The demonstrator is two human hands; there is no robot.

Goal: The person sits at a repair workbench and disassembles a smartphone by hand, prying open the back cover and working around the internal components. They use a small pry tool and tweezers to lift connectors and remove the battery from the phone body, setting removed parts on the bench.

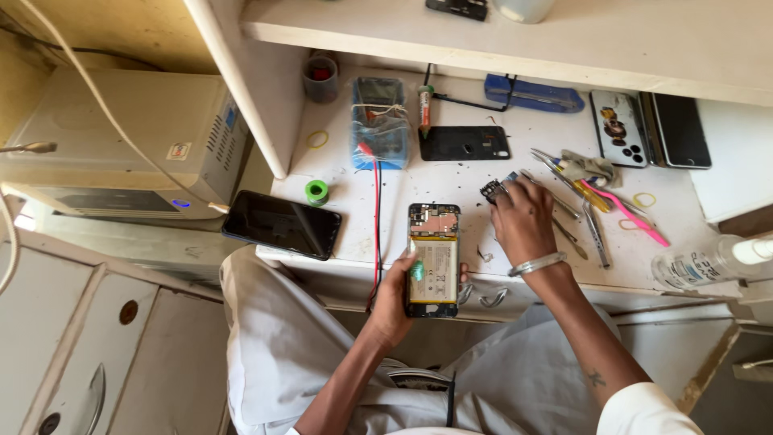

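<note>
Left hand (pixel 394 302): closed around the lower end of an opened phone (pixel 433 259), back cover off, battery and copper-coloured board facing up, held at the near edge of the white bench (pixel 523 242).
Right hand (pixel 522 221): fingers curled down on the bench beside the phone, pinching what looks like a small dark part (pixel 491 190); the exact hold is hidden by the knuckles.
Doing it well: judging from this, keep the phone level and braced against the bench edge so nothing slides out, and lift the small part gently by its edges.
Tools (pixel 584 197): tweezers and a pink pry stick lie just right of the working hand.
Farther back: black back cover (pixel 465 143), blue multimeter (pixel 379 122) with red lead, green tape roll (pixel 316 192).
</note>
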